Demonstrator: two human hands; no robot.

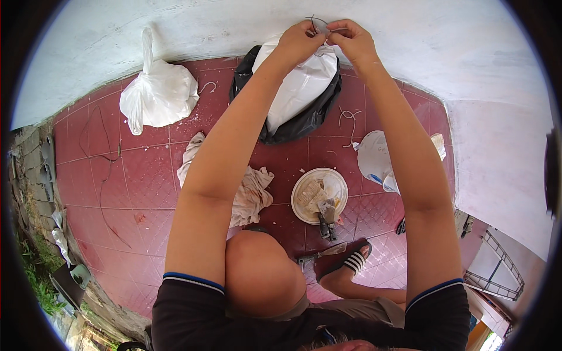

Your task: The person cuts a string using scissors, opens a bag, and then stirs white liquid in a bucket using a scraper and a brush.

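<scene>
Both my arms stretch forward to the white wall, with the hands close together. My left hand [301, 42] is closed in a pinch on a thin dark wire [319, 19], which curves up above the fingertips. My right hand [353, 43] pinches the same wire from the other side, its fingertips almost touching the left ones. Where the wire meets the wall is too small to make out. Just below the hands stands a white plastic bag [301, 88] inside a black plastic bag [319, 121].
A knotted white bag [159, 96] sits at the far left. Crumpled cloth [252, 196] lies partly behind my left forearm. A round lid [300, 202] holds putty knives [328, 216]; a scraper [331, 250] lies nearer. A white bucket [373, 153] lies by my right forearm. Loose wire [100, 193] trails across the red tiles.
</scene>
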